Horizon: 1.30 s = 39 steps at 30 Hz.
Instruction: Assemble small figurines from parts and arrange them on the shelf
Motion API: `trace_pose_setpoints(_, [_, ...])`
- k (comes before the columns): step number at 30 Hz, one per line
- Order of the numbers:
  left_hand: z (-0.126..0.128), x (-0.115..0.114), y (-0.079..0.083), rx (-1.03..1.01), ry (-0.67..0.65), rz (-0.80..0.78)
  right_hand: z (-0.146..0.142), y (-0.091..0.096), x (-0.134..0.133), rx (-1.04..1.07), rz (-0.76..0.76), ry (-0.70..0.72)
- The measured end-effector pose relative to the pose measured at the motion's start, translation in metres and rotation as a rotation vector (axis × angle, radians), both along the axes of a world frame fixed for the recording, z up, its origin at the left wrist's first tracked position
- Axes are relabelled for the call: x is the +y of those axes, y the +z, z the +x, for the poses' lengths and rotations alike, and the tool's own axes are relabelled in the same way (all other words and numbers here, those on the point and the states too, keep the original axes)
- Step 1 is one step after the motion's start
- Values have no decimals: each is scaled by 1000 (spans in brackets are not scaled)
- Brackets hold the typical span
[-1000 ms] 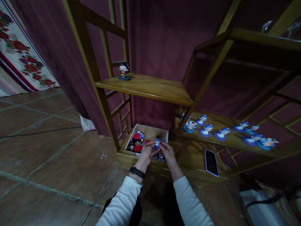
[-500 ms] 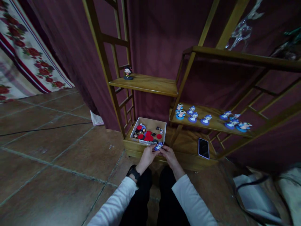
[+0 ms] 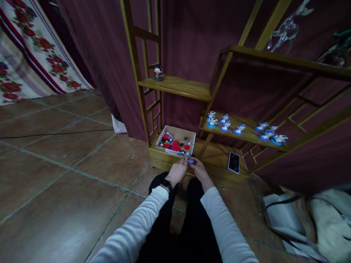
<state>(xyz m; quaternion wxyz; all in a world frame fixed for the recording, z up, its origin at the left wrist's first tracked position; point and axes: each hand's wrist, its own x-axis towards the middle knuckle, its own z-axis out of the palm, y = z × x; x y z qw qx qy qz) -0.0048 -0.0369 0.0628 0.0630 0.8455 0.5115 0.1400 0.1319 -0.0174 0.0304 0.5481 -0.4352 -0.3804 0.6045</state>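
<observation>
My left hand (image 3: 178,171) and my right hand (image 3: 199,170) meet in front of me, both pinching a small blue figurine (image 3: 191,160). Just beyond them a white cardboard box (image 3: 189,133) sits on the lowest wooden shelf, with red discs and several small figurines inside. Several blue figurines (image 3: 225,122) stand in a row on the middle shelf (image 3: 246,136) to the right. A single red and black figurine (image 3: 157,72) stands on the upper left shelf (image 3: 181,87).
A phone (image 3: 234,162) lies on the bottom shelf right of the box. A glass deer (image 3: 287,27) stands on the top shelf. A dark red curtain hangs behind the wooden rack. Brown floor tiles with a black cable (image 3: 55,133) spread left. A bag (image 3: 315,223) lies at right.
My hands have pulled back out of the box toward me with the blue figurine. The view has drawn away from the rack and risen, showing more floor and the top shelf.
</observation>
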Motion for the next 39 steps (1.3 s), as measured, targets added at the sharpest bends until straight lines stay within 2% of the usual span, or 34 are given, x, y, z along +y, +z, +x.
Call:
trace_pose_setpoints(10, [-3,-1,-10,-467,-16,-88,-1,6,-1,-9,-37,8])
trace_pose_setpoints(20, [1,1,-12,-315,-18,-58,3,4,2,-1,-51,-12])
trace_pose_setpoints(27, [1,5,-6,-433,33,-171,5,5,2,15,-61,19])
trace_pose_setpoints(31, [-2,15,-9,-674,32,-213,7,6,1,67,-66,114])
trace_pose_setpoints(39, [-6,40,-30,-1225,135,-609,4,-1,5,96,-125,99])
